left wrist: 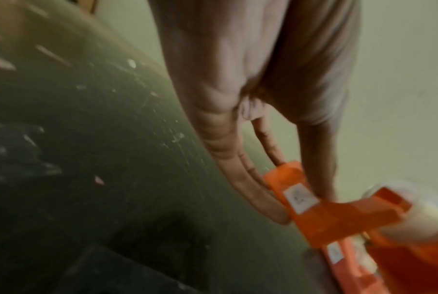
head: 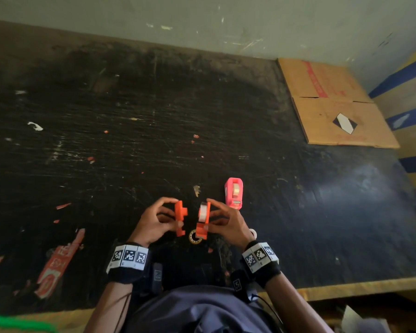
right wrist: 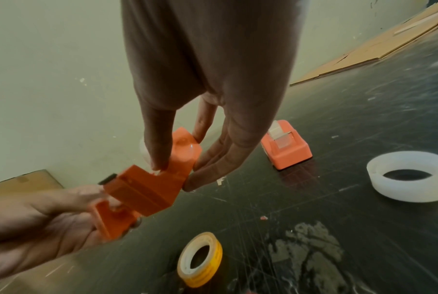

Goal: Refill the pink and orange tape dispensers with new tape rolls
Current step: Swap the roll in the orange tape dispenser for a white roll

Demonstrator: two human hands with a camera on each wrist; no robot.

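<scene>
Orange dispenser halves are apart, my left hand (head: 154, 221) pinching the cover (head: 180, 218), my right hand (head: 226, 222) pinching the body (head: 203, 227) with its new roll (head: 204, 212), closing left, while beyond, on the tabletop (head: 130, 140), the pink dispenser (head: 234, 193) looks loaded.

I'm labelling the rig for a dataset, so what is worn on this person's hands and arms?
Both hands, the left hand and the right hand, are bare, with no gloves or sleeves. Each wrist carries a black band: the left wristband and the right wristband bear white squares printed with black-and-white coded markers. Small black devices and thin dark cables hang beneath them.
</scene>
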